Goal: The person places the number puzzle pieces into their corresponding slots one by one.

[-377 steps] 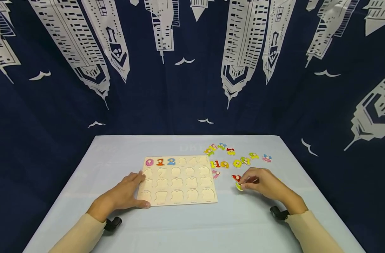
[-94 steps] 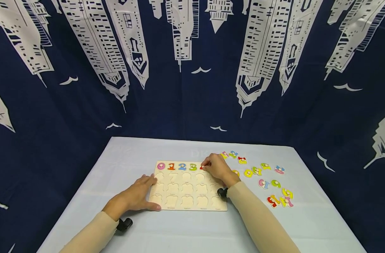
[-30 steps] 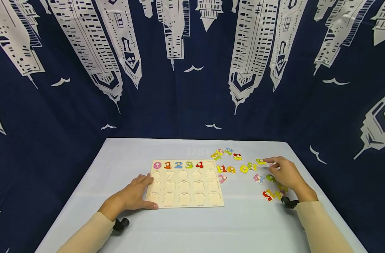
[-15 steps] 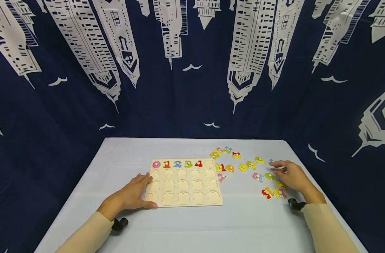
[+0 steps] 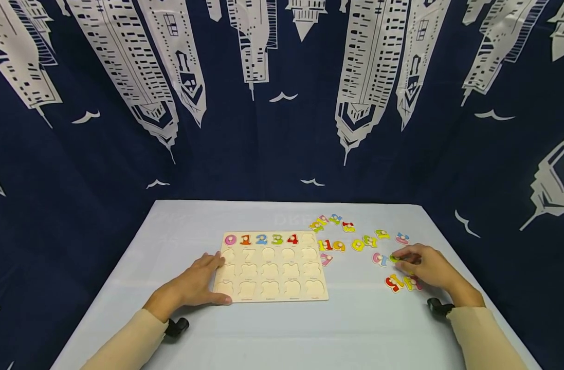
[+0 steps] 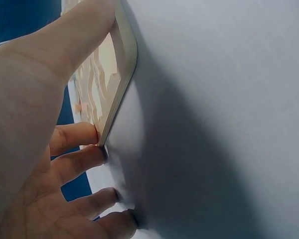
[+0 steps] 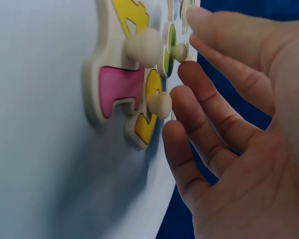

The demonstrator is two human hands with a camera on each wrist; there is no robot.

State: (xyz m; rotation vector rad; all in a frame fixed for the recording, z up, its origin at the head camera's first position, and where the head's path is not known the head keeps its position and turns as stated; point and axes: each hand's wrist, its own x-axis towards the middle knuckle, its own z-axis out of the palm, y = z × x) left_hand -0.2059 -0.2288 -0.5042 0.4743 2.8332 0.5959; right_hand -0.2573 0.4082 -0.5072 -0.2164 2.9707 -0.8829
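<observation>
A pale wooden number-puzzle board (image 5: 280,264) lies on the table with the numerals 0, 1, 2, 3 and 4 seated along its far row. My left hand (image 5: 194,282) rests at the board's left side, thumb over the near corner and the other fingers spread along the edge. Over the loose pieces at right, my right hand (image 5: 427,264) has its thumb and index finger right at a green numeral piece (image 5: 394,258). In the right wrist view, that green piece (image 7: 171,47) shows its knob beside the fingertips, and the fingers are loosely bent around no knob.
Below the right hand lie a red piece (image 5: 394,283) and a yellow-and-pink piece (image 7: 114,84). A pink-and-blue piece (image 5: 380,259) is left of the green one. Several more numerals spread behind, some close against the board's right edge. A dark patterned cloth (image 5: 263,154) hangs beyond the white table (image 5: 263,334).
Numerals 3 and 4 have joined the board's far row. My right hand has gone from the board to the loose pieces, then slightly nearer, onto the green piece. The left hand stays put.
</observation>
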